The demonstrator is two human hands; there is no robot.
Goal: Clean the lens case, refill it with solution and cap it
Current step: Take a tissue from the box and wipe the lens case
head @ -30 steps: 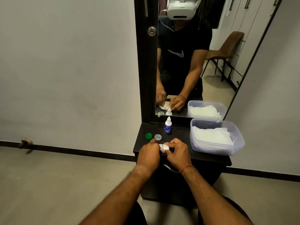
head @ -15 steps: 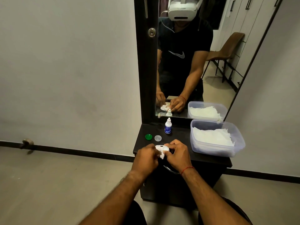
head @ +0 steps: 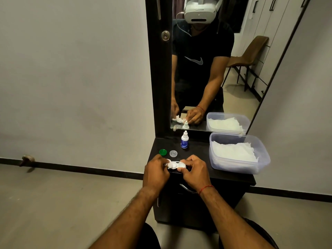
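A white lens case (head: pixel 177 165) is held in both hands just above the front edge of a dark cabinet (head: pixel 226 176), its two wells uncapped and facing up. The case's right end is gripped by the curled fingers and thumb of the right hand (head: pixel 195 170). A small white wad (head: pixel 168 163) is pinched in the curled fingers of the left hand (head: pixel 156 172) and pressed at the case's left well. Behind the hands, a green cap (head: pixel 163 152) and a clear cap (head: pixel 173 153) lie side by side near the cabinet's left edge, apart from each other. A small bottle (head: pixel 184 140) with a white tip and a blue label is stood upright at the back, just before a tall mirror (head: pixel 239 90); its writing is too small to be read. A clear tub (head: pixel 260 159) of white tissues (head: pixel 233 151) is set on the right side, its outer corner reaching the right edge. A bare strip of dark top is left between bottle and tub. A white swoosh logo on a black shirt (head: pixel 195 51) is seen reflected in the mirror.
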